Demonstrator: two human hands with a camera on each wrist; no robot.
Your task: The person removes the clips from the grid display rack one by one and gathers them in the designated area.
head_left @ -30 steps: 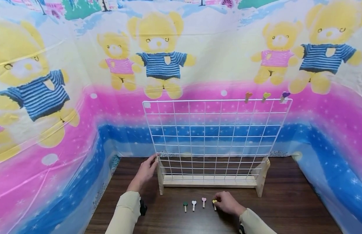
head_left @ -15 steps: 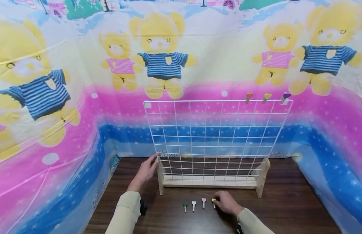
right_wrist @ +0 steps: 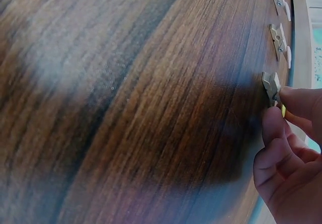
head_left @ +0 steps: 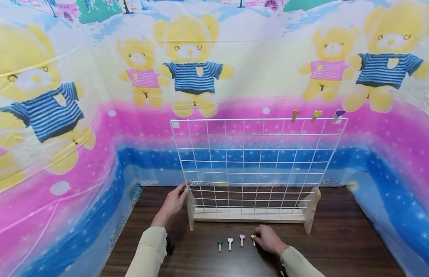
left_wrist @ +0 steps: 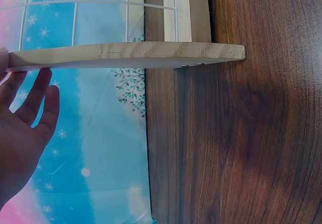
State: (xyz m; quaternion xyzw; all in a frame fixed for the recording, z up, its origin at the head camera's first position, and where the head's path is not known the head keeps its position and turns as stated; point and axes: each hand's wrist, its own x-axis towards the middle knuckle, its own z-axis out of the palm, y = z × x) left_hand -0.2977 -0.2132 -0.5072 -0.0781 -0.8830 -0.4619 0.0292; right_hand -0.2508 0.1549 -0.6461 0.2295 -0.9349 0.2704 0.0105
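My right hand [head_left: 268,239] edges slightly toward me on the table [head_left: 339,238], and its fingers now close in to pinch the yellow clip [head_left: 253,237].

yellow heart clip [head_left: 253,238] | flat on table (rightmost of four) | pinched by right-hand fingertips

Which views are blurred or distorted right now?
Head view: sharp, but wide-angle bending bows the wire grid. Right wrist view: near tabletop smeared soft, shadow beside the right hand at the yellow clip. Left wrist view: crisp, evenly lit.
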